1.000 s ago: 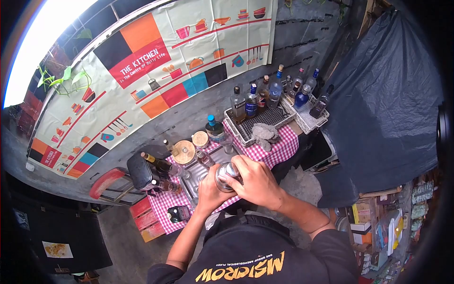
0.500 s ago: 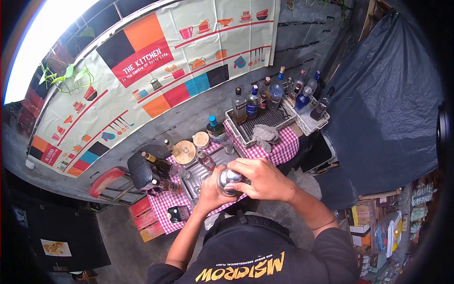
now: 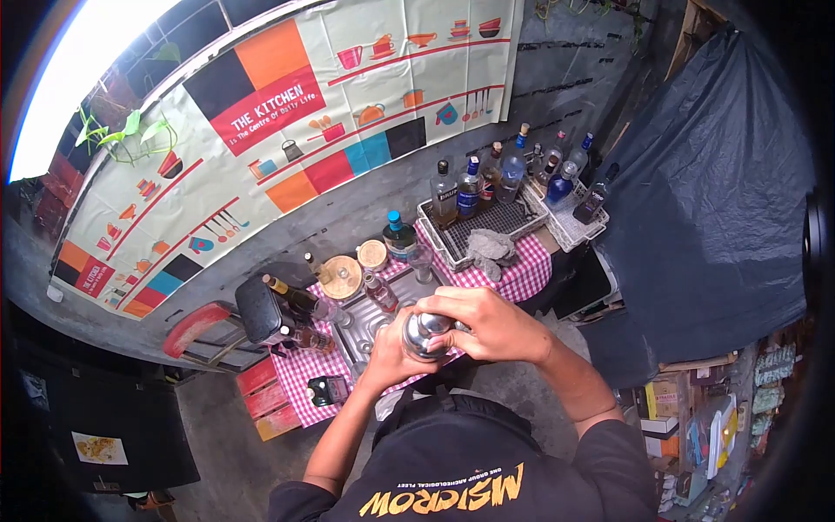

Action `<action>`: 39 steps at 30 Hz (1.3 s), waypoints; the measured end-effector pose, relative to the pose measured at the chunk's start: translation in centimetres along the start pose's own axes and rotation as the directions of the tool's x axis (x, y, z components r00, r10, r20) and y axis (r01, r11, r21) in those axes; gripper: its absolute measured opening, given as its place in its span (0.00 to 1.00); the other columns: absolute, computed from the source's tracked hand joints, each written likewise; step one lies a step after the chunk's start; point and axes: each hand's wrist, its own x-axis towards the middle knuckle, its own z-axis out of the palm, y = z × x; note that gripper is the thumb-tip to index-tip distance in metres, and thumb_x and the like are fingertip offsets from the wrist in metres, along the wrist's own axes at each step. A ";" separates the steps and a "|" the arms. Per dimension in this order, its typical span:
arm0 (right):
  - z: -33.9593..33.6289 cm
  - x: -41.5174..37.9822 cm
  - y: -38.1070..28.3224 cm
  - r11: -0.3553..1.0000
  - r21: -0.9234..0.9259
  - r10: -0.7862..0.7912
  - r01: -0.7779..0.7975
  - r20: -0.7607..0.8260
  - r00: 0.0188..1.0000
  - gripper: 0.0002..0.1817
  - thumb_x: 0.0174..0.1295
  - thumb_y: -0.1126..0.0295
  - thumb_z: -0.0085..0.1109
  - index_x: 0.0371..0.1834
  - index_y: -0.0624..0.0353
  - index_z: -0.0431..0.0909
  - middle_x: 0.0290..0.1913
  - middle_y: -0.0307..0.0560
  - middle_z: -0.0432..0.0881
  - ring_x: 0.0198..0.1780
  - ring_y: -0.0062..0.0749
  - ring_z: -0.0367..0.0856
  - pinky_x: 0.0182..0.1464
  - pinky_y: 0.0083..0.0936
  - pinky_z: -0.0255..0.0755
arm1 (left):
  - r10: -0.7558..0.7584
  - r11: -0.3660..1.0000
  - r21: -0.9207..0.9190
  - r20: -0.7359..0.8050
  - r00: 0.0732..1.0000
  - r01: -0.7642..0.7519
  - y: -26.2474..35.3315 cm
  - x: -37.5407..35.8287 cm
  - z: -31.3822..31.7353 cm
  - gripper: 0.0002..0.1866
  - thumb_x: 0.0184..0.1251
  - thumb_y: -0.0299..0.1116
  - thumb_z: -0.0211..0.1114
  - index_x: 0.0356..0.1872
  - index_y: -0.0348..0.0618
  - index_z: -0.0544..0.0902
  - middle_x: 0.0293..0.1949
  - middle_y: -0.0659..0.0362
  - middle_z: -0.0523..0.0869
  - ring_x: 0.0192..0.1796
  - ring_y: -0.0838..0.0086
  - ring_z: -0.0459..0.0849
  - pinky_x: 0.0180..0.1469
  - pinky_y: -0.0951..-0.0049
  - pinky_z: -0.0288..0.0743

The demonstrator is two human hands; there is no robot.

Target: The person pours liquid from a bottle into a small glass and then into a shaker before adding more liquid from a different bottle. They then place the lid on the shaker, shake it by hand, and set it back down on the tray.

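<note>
A shiny metal cocktail shaker (image 3: 424, 337) is held in front of my chest, over the near edge of the table. My left hand (image 3: 390, 357) wraps round its body from the left. From the right, my right hand (image 3: 487, 322) closes over its upper part, fingers bent round the top. Just beyond the hands, a small clear bottle (image 3: 379, 291) stands on a ridged metal tray (image 3: 407, 287). Glasses stand around it, among them a tall clear glass (image 3: 421, 264) at the tray's far side.
A checkered cloth (image 3: 294, 383) covers the table. A blue-capped bottle (image 3: 399, 235) and round wooden lids (image 3: 341, 277) line the back. Several liquor bottles stand in a wicker tray (image 3: 452, 261) beside a grey rag (image 3: 490, 250). A dark bottle (image 3: 296, 298) stands left.
Both hands keep their hold on the shaker, with the right fingers shifting slightly at its top. The view has moved a little.
</note>
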 end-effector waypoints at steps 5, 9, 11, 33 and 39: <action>-0.1 -0.1 0.1 0.999 -0.022 -0.028 0.028 0.012 1.000 0.28 0.64 0.74 0.76 0.68 0.69 0.82 0.53 0.62 0.88 0.55 0.61 0.90 0.59 0.47 0.84 | 0.000 1.000 -0.007 0.003 1.000 0.000 0.5 0.1 -0.1 0.46 0.43 0.38 0.90 0.68 0.39 0.81 0.55 0.46 0.94 0.57 0.53 0.97 0.60 0.55 0.90; 0.2 -0.2 0.5 1.000 0.000 -0.026 0.026 -0.013 1.000 0.30 0.61 0.75 0.77 0.68 0.65 0.83 0.51 0.59 0.89 0.53 0.59 0.90 0.57 0.46 0.83 | -0.010 1.000 -0.004 0.007 1.000 0.010 0.6 0.0 -0.2 0.46 0.44 0.37 0.90 0.68 0.38 0.80 0.55 0.47 0.94 0.58 0.55 0.97 0.61 0.56 0.90; 0.2 -0.2 0.3 1.000 0.005 -0.026 0.026 -0.006 1.000 0.29 0.60 0.77 0.75 0.68 0.64 0.84 0.51 0.59 0.89 0.53 0.59 0.90 0.57 0.46 0.84 | -0.006 1.000 -0.012 0.009 1.000 0.006 0.2 0.0 -0.1 0.46 0.44 0.37 0.90 0.68 0.38 0.80 0.55 0.48 0.94 0.58 0.56 0.97 0.61 0.57 0.89; 0.9 -0.8 1.8 0.988 0.141 -0.031 0.070 -0.265 0.964 0.27 0.67 0.72 0.79 0.69 0.57 0.84 0.63 0.49 0.86 0.66 0.42 0.86 0.68 0.39 0.80 | -0.006 0.999 -0.041 -0.079 0.997 0.003 -1.7 -1.0 0.2 0.47 0.38 0.36 0.92 0.66 0.36 0.82 0.58 0.50 0.88 0.58 0.57 0.91 0.65 0.57 0.84; 2.4 -2.0 3.2 0.902 0.422 0.203 -0.091 -0.228 0.952 0.28 0.68 0.69 0.81 0.70 0.59 0.83 0.58 0.43 0.82 0.62 0.30 0.83 0.67 0.31 0.78 | 0.035 0.995 0.100 -0.107 0.994 -0.025 -1.8 -1.5 -0.5 0.47 0.42 0.38 0.95 0.66 0.36 0.81 0.54 0.49 0.93 0.56 0.57 0.96 0.61 0.59 0.87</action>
